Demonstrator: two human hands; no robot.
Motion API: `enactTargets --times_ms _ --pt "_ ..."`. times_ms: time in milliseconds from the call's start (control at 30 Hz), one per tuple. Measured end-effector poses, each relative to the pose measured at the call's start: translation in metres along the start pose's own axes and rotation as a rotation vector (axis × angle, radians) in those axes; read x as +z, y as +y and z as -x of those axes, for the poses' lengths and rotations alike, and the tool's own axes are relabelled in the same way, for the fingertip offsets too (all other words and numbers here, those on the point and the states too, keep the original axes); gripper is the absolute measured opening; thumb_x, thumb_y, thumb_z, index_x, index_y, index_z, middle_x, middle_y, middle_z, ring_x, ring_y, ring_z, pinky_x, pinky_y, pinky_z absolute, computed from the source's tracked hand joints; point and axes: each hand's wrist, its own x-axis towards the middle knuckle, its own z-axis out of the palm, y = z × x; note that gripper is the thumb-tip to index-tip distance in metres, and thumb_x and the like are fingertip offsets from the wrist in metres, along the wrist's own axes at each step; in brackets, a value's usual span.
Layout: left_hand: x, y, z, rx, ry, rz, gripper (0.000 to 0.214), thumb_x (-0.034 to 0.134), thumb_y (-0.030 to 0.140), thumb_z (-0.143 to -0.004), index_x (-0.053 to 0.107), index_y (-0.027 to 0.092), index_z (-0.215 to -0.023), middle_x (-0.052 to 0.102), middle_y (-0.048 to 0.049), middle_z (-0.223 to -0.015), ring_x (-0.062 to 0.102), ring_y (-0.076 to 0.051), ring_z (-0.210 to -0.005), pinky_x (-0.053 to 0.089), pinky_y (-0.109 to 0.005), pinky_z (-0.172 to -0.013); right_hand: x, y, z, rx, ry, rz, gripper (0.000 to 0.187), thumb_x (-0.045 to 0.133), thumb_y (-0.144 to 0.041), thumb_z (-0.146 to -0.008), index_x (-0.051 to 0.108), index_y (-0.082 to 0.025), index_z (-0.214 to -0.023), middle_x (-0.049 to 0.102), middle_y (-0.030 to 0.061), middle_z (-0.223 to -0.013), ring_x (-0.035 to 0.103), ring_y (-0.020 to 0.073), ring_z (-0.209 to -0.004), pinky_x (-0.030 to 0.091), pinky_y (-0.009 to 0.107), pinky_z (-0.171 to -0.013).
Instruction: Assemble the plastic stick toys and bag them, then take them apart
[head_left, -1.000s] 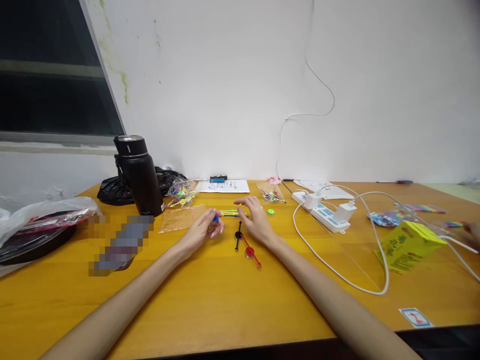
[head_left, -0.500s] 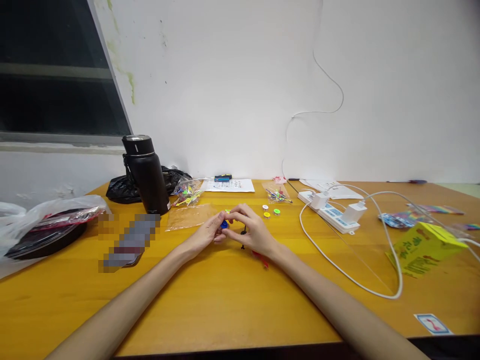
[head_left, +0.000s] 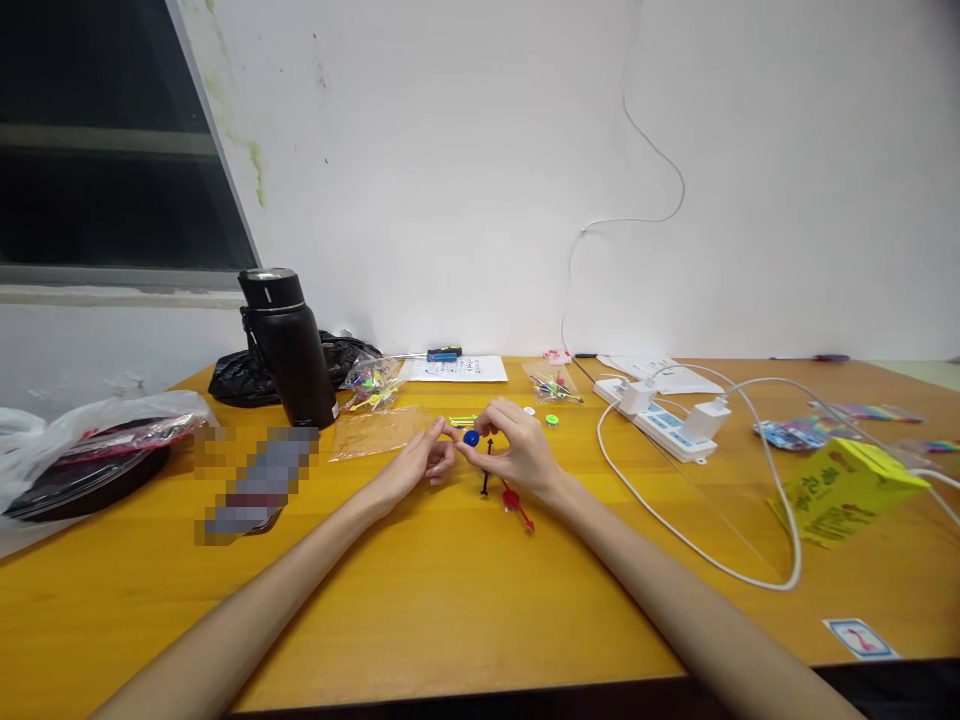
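Observation:
A small blue round piece (head_left: 471, 437) is pinched between the fingertips of my right hand (head_left: 519, 453) near the middle of the wooden table (head_left: 450, 590). My left hand (head_left: 417, 462) is curled beside it, its fingertips touching those of the right hand near the piece. Just below the right hand lie a thin black stick (head_left: 486, 470) and a red stick with a disc (head_left: 516, 502). Yellow-green sticks (head_left: 462, 421) lie just behind the hands, and a green disc (head_left: 552, 420) and a white disc (head_left: 529, 411) to their right.
A black flask (head_left: 286, 346) and a black bag (head_left: 240, 378) stand at the back left, with clear bags of coloured parts (head_left: 367, 384) beside them. A white power strip (head_left: 660, 418) with cables lies right. A yellow box (head_left: 844, 488) sits at far right.
My right hand came off the table and met the left hand. The blue piece, held in the left fingers a second ago, is now pinched in the right fingers.

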Motion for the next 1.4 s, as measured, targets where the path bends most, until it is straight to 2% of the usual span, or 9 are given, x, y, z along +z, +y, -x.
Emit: enactTargets --times_ms 133,400,533,700,900,1100,1200,1267,1400 --pt "-0.004 -0.002 -0.001 -0.001 0.027 -0.042 0.044 0.044 0.062 -0.095 0.053 0.019 -0.095 0.038 0.0073 -0.059 0.027 -0.008 -0.047 0.030 -0.021 -0.047 -0.004 0.016 -0.001 0.054 0.037 -0.014 0.014 0.058 -0.037 -0.093 0.055 -0.023 -0.091 0.060 0.0043 -0.086 0.056 0.0194 -0.079 0.044 0.032 -0.076" --pt "-0.006 -0.003 -0.001 0.021 0.018 -0.082 0.033 0.047 0.051 -0.097 0.051 0.018 -0.094 0.038 0.0071 -0.063 0.027 -0.008 -0.050 0.031 -0.021 -0.049 -0.031 0.080 0.001 0.309 0.333 0.102 0.018 0.054 -0.026 -0.090 0.056 -0.019 -0.106 0.062 0.0066 -0.092 0.057 0.0192 -0.079 0.046 0.032 -0.078" --pt "-0.003 0.002 0.002 0.010 0.041 -0.098 0.032 0.051 0.050 -0.094 0.050 0.018 -0.091 0.038 0.0069 -0.063 0.028 -0.008 -0.050 0.029 -0.020 -0.049 -0.043 0.103 0.011 0.454 0.269 0.295 0.019 0.058 -0.026 -0.086 0.059 -0.018 -0.103 0.064 0.0070 -0.089 0.059 0.0221 -0.083 0.044 0.033 -0.076" --pt "-0.003 0.002 0.001 -0.014 0.040 -0.092 0.031 0.054 0.049 -0.092 0.049 0.019 -0.092 0.037 0.0073 -0.063 0.027 -0.007 -0.050 0.027 -0.020 -0.049 -0.043 0.112 0.021 0.629 0.124 0.486 0.013 0.063 -0.027 -0.083 0.064 -0.020 -0.093 0.068 0.0066 -0.085 0.060 0.0240 -0.083 0.040 0.032 -0.071" --pt "-0.003 0.001 0.000 -0.024 0.047 -0.112 0.028 0.055 0.046 -0.091 0.050 0.019 -0.092 0.037 0.0069 -0.064 0.028 -0.007 -0.051 0.027 -0.020 -0.049 -0.037 0.115 0.022 0.651 0.039 0.528 0.017 0.063 -0.029 -0.085 0.067 -0.021 -0.099 0.070 0.0051 -0.089 0.063 0.0224 -0.086 0.039 0.029 -0.069" --pt "-0.003 -0.002 0.002 -0.006 0.076 -0.234 0.024 0.050 0.044 -0.094 0.050 0.020 -0.093 0.039 0.0059 -0.065 0.033 -0.009 -0.053 0.030 -0.022 -0.051 -0.035 0.120 0.022 0.654 -0.009 0.511 0.023 0.064 -0.034 -0.087 0.069 -0.018 -0.103 0.070 0.0068 -0.090 0.062 0.0245 -0.096 0.042 0.031 -0.080" --pt "0.000 0.001 0.008 0.129 0.121 -0.533 0.021 0.052 0.042 -0.095 0.056 0.021 -0.098 0.055 -0.0007 -0.082 0.050 -0.014 -0.071 0.042 -0.026 -0.065 -0.034 0.119 0.020 0.663 0.046 0.493 0.023 0.058 -0.035 -0.092 0.068 -0.017 -0.102 0.070 0.0082 -0.090 0.062 0.0259 -0.097 0.042 0.033 -0.082" --pt "0.005 0.005 0.013 0.219 0.057 -0.712 0.024 0.054 0.041 -0.095 0.060 0.023 -0.111 0.061 -0.0062 -0.109 0.056 -0.020 -0.098 0.047 -0.032 -0.086 -0.033 0.117 0.018 0.658 0.080 0.471 0.023 0.052 -0.034 -0.095 0.068 -0.017 -0.099 0.070 0.0087 -0.091 0.062 0.0254 -0.095 0.042 0.033 -0.082" --pt "0.014 0.014 0.022 0.254 -0.174 -0.861 0.042 0.060 0.038 -0.093 0.056 0.033 -0.134 0.049 -0.0052 -0.146 0.038 -0.027 -0.139 0.029 -0.044 -0.118 -0.027 0.114 0.015 0.596 0.118 0.408 0.020 0.049 -0.028 -0.095 0.066 -0.018 -0.096 0.070 0.0079 -0.092 0.062 0.0228 -0.094 0.042 0.032 -0.083"
